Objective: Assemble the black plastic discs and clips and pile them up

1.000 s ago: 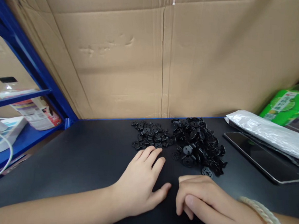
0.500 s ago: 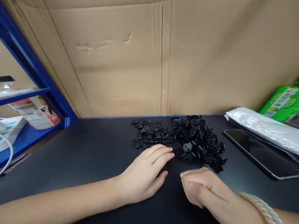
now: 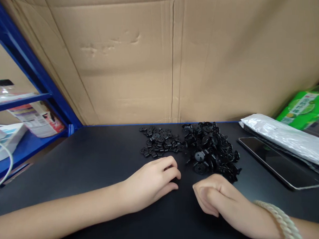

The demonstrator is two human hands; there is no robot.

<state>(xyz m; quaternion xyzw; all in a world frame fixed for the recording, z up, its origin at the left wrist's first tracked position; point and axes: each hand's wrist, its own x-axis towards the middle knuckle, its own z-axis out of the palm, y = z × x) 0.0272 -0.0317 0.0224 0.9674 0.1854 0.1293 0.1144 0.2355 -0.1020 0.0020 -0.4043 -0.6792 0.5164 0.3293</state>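
The left hand (image 3: 150, 182) is loosely curled, thumb parted from fingers, with the smaller pile of black parts (image 3: 161, 142) just beyond; the right hand (image 3: 219, 196) is closed, contents hidden, before the larger pile (image 3: 211, 146); single-piece handling is advised to prevent mixing.

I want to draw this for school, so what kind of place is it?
It looks like a work corner, maybe in a workshop or storeroom. Two heaps of small black parts lie on a dark tabletop, and a blue rack stands at the left.
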